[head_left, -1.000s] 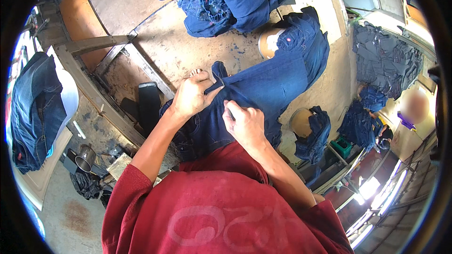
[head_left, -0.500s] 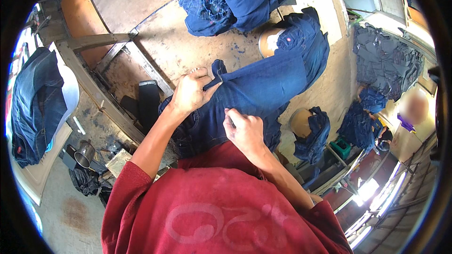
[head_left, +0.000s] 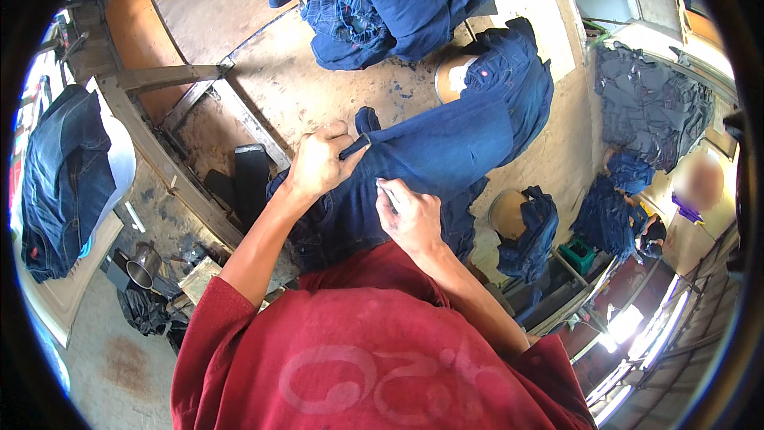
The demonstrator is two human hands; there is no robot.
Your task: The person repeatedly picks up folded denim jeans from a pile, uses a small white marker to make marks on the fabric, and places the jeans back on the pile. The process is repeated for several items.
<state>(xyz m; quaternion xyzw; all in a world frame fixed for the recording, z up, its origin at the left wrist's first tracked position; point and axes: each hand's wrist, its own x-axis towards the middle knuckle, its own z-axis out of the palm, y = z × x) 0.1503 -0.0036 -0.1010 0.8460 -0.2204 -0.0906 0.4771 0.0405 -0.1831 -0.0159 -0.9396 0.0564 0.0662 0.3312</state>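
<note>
Dark blue jeans (head_left: 446, 151) lie stretched in front of me, one leg running away to the right over a round-ended support. My left hand (head_left: 321, 161) is closed on a pinched fold of the jeans at their left edge, and a narrow flap of denim sticks up beyond the knuckles. Lower and to the right, my right hand (head_left: 410, 213) rests against the faded part of the cloth. Its fingers are pressed together; whatever small thing they may hold is hidden.
More jeans hang in a bunch (head_left: 382, 8) at the far middle. Another pair (head_left: 64, 183) drapes over a board on the left, near a metal mug (head_left: 143, 264). Dark garments (head_left: 652, 103) are heaped at right, above a green box (head_left: 576, 255). Another person (head_left: 700, 187) is there.
The left hand keeps its grip on the fold. My right hand has shifted slightly left and up along the denim.
</note>
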